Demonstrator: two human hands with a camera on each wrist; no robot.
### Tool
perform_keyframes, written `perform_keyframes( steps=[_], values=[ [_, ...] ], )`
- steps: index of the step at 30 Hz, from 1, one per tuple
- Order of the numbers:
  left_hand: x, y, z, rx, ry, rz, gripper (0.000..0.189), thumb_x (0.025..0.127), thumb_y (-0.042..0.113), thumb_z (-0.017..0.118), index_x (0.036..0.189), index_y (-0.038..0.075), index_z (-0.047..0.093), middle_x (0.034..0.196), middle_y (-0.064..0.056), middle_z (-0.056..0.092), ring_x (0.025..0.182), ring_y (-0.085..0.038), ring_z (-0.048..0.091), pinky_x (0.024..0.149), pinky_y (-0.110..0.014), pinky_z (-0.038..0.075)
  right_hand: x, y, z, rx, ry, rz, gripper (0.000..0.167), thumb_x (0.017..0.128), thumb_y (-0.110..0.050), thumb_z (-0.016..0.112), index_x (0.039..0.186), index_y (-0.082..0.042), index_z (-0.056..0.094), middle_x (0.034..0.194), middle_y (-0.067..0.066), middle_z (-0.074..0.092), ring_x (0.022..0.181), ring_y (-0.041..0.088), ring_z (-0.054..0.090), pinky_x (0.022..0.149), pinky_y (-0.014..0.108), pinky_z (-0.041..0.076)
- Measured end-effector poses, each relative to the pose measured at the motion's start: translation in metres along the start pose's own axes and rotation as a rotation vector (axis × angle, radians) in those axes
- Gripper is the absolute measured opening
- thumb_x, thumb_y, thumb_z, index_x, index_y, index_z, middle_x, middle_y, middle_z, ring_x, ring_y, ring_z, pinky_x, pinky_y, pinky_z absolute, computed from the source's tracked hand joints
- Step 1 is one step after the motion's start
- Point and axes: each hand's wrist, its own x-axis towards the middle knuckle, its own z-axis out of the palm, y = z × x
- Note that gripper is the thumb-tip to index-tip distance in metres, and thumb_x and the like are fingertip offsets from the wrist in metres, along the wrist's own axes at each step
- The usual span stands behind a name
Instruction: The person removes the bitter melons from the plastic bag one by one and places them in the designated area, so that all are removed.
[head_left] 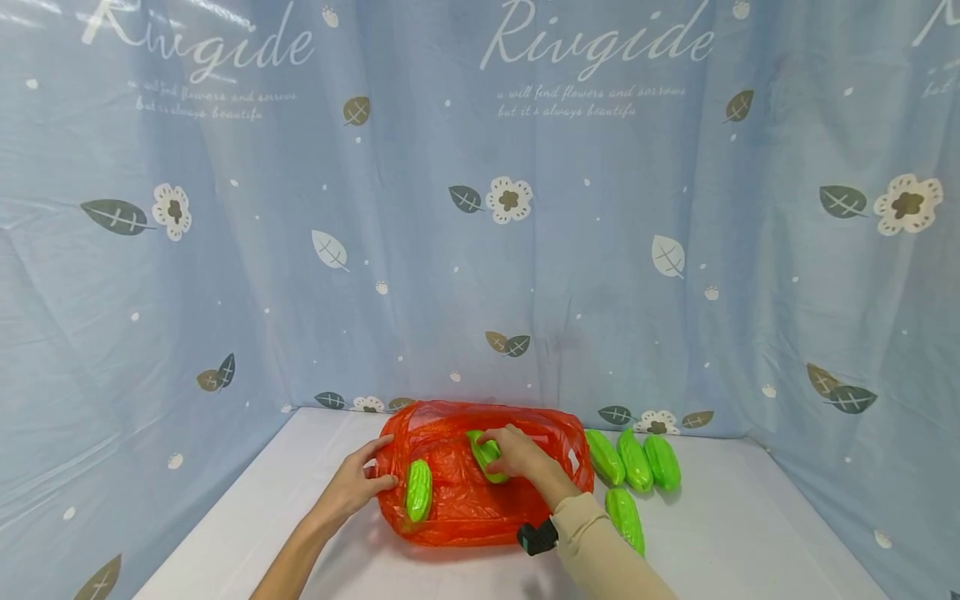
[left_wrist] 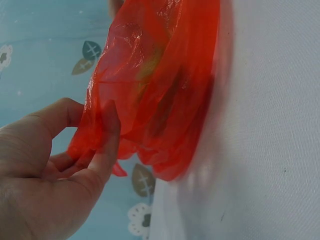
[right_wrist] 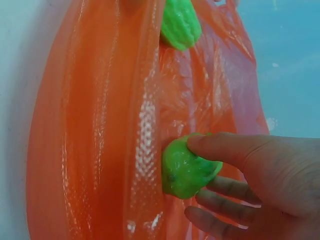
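Observation:
A red plastic bag lies spread on the table with its mouth held wide. My left hand grips the bag's left edge, thumb on the near side and fingers behind the film. Inside the bag, toward its left end, lies a bright green bitter melon. My right hand reaches into the mouth and holds a second bitter melon between thumb and fingers. That melon hangs tilted over the bag's inner film, its far end hidden by the hand in the right wrist view.
Right of the bag, bitter melons stand in a row of three, and another bitter melon lies nearer, beside my right sleeve. A blue printed curtain surrounds the white table at the back and sides.

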Motion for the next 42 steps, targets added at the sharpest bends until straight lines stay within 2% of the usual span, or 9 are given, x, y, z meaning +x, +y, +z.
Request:
perform_keyframes(
  steps=[7, 10, 18, 24, 30, 36, 42],
  values=[
    [0.0, -0.0008, -0.0003, -0.007, -0.001, -0.004, 0.07, 0.081, 0.002, 0.071, 0.145, 0.007, 0.045, 0.143, -0.022, 0.048, 0.111, -0.032, 0.062, 0.084, -0.041, 0.06, -0.0011, -0.0012, -0.0024, 0.034, -0.013, 0.02, 0.043, 0.082, -0.01, 0.076, 0.124, -0.014, 0.066, 0.12, 0.012, 0.061, 0.104, 0.026, 0.05, 0.089, 0.045, 0.056],
    [-0.0005, -0.001, -0.0006, -0.018, -0.004, -0.005, 0.07, 0.08, 0.002, 0.071, 0.145, 0.007, 0.045, 0.141, -0.022, 0.049, 0.11, -0.032, 0.062, 0.083, -0.042, 0.06, -0.0008, -0.0008, -0.002, 0.06, -0.019, 0.038, 0.044, 0.083, -0.009, 0.076, 0.125, -0.014, 0.064, 0.12, 0.012, 0.061, 0.103, 0.027, 0.05, 0.087, 0.045, 0.057],
    [-0.0025, 0.0007, -0.0013, -0.017, -0.018, 0.005, 0.07, 0.081, 0.002, 0.071, 0.146, 0.005, 0.043, 0.142, -0.024, 0.047, 0.111, -0.034, 0.062, 0.082, -0.041, 0.06, 0.0014, 0.0019, 0.0047, 0.12, -0.021, 0.079, 0.046, 0.083, -0.011, 0.075, 0.126, -0.017, 0.062, 0.11, 0.01, 0.059, 0.099, 0.027, 0.049, 0.079, 0.041, 0.058],
    [-0.0026, 0.0009, -0.0006, -0.017, -0.012, 0.005, 0.069, 0.081, 0.001, 0.07, 0.145, 0.005, 0.044, 0.141, -0.024, 0.048, 0.111, -0.034, 0.062, 0.083, -0.043, 0.06, 0.0002, 0.0015, 0.0034, 0.113, -0.027, 0.066, 0.047, 0.083, -0.01, 0.076, 0.127, -0.016, 0.061, 0.107, 0.009, 0.06, 0.098, 0.027, 0.049, 0.079, 0.041, 0.057],
    [-0.0029, 0.0013, -0.0013, -0.008, -0.017, 0.006, 0.069, 0.082, 0.002, 0.07, 0.145, 0.006, 0.044, 0.143, -0.024, 0.047, 0.113, -0.034, 0.061, 0.083, -0.041, 0.06, -0.0002, 0.0027, 0.0035, 0.103, -0.039, 0.073, 0.054, 0.084, -0.012, 0.075, 0.134, -0.017, 0.057, 0.112, 0.009, 0.059, 0.096, 0.026, 0.052, 0.081, 0.042, 0.057],
    [-0.0034, 0.0006, -0.0014, -0.009, -0.018, 0.018, 0.069, 0.081, 0.001, 0.071, 0.145, 0.003, 0.044, 0.142, -0.025, 0.047, 0.111, -0.035, 0.061, 0.084, -0.043, 0.06, -0.0012, 0.0025, 0.003, 0.093, -0.066, 0.103, 0.061, 0.084, -0.017, 0.076, 0.14, -0.018, 0.053, 0.121, 0.009, 0.06, 0.085, 0.021, 0.055, 0.069, 0.033, 0.056],
    [-0.0028, 0.0001, -0.001, -0.009, -0.016, 0.014, 0.069, 0.081, 0.001, 0.071, 0.145, 0.004, 0.044, 0.144, -0.024, 0.046, 0.112, -0.035, 0.061, 0.084, -0.044, 0.059, -0.0038, 0.0012, -0.0005, 0.11, -0.099, 0.106, 0.064, 0.085, -0.017, 0.074, 0.144, -0.016, 0.049, 0.123, 0.011, 0.057, 0.07, 0.017, 0.056, 0.064, 0.032, 0.056]
  ],
)
